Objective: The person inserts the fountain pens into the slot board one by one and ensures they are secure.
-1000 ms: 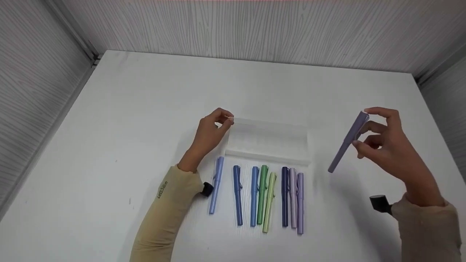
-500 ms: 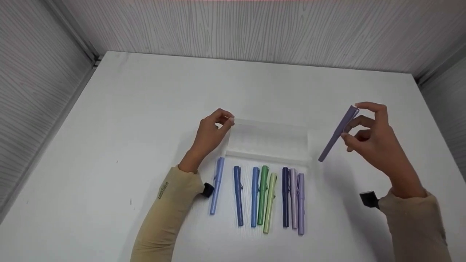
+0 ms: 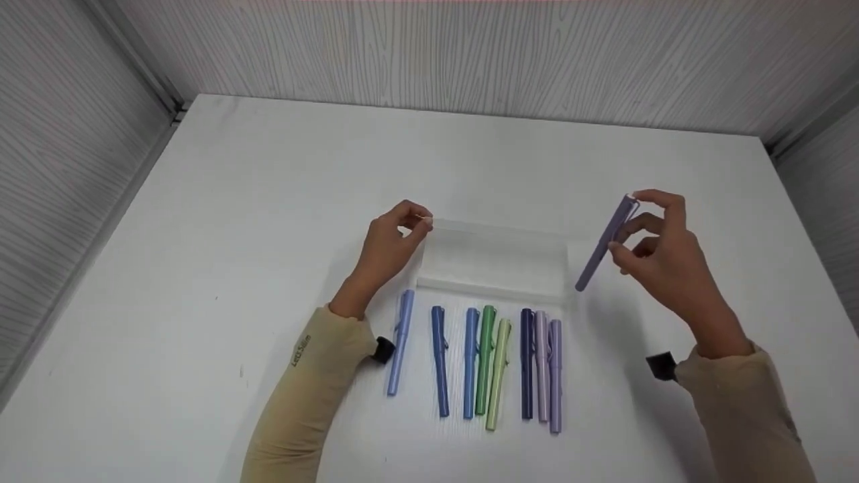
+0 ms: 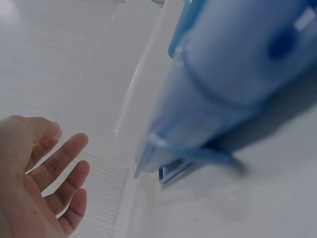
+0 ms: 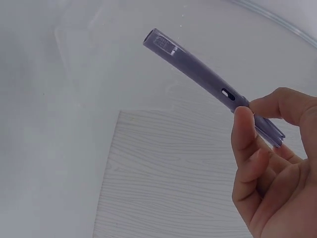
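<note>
My right hand [image 3: 664, 261] holds a dusky purple pen [image 3: 604, 245] by its cap between thumb and fingers. The pen is tilted in the air just right of a clear plastic box [image 3: 493, 290], its lower end pointing down and left. In the right wrist view, thumb and forefinger pinch the pen [image 5: 198, 72] at mid-length. At the box's back left corner, my left hand [image 3: 394, 235] pinches the rim with thumb and forefinger. Beside the left wrist lies a light blue pen [image 3: 400, 342], which looms large and blurred in the left wrist view.
In front of the box several pens lie side by side: a dark blue pen [image 3: 439, 362], a blue pen [image 3: 470, 365], a green pen [image 3: 484, 362], a yellow-green pen [image 3: 498, 376], a navy pen [image 3: 527, 365], a pink-lilac pen [image 3: 541, 369] and a lavender pen [image 3: 556, 376].
My right hand has moved left with the purple pen, bringing it close to the box's right side. The left hand, the box and the pens on the table have stayed in place.
</note>
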Demonstrator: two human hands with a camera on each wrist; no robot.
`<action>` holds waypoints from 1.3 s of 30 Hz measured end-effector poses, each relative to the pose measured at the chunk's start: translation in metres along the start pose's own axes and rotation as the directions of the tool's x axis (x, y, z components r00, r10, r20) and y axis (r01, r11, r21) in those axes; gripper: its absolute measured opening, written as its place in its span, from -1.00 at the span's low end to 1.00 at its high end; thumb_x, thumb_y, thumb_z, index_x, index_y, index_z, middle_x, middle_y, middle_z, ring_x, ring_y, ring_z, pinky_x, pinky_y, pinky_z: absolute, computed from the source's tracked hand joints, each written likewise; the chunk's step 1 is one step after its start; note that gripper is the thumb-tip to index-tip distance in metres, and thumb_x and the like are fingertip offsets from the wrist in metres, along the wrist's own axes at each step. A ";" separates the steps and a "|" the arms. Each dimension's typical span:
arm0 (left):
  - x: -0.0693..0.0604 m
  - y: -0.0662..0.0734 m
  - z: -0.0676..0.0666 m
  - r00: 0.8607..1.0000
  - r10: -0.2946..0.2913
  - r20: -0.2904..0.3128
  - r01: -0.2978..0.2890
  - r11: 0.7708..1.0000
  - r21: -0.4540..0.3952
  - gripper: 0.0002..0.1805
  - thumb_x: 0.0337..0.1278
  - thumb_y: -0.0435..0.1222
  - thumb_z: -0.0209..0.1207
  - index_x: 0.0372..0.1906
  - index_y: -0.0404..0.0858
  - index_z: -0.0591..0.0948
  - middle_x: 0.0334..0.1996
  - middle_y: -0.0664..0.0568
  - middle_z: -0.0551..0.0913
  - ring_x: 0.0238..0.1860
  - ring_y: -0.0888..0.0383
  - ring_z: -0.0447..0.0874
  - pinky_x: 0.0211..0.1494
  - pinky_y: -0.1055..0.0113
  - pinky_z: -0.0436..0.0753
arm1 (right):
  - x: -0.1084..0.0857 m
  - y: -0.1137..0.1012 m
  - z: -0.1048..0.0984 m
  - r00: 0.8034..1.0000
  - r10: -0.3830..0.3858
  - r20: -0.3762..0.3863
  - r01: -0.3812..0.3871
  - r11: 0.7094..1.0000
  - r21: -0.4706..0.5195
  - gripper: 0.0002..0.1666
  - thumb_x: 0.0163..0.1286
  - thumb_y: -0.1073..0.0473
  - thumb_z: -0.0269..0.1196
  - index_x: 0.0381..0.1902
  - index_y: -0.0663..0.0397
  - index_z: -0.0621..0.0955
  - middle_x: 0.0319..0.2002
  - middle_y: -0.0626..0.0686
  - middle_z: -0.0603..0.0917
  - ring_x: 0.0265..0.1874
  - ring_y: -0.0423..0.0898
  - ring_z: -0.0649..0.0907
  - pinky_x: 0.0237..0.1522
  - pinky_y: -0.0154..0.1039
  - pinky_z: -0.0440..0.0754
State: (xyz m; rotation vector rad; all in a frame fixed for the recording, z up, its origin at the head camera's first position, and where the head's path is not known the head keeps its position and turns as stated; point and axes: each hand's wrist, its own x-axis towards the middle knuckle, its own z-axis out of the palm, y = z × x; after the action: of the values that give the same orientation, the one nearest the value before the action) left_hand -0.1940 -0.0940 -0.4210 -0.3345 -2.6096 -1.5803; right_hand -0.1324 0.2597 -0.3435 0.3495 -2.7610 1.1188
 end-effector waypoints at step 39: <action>0.001 -0.001 0.001 1.000 -0.017 -0.007 0.017 1.000 0.019 -0.81 0.33 -0.19 0.12 -0.09 -0.18 0.62 -0.24 -0.03 0.70 -0.16 0.09 0.60 -0.06 0.25 0.49 | 0.015 0.005 0.031 0.998 0.059 0.033 -0.053 0.985 -0.165 -0.22 0.29 0.25 0.24 0.34 0.00 0.09 -0.28 0.08 0.69 -0.63 -0.25 0.58 -0.58 -0.32 0.42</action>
State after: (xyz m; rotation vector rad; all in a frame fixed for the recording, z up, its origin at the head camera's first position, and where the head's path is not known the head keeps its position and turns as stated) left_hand -0.1949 -0.0936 -0.4216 -0.3057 -2.6277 -1.5580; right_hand -0.1498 0.2389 -0.3660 0.2769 -2.8877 0.8967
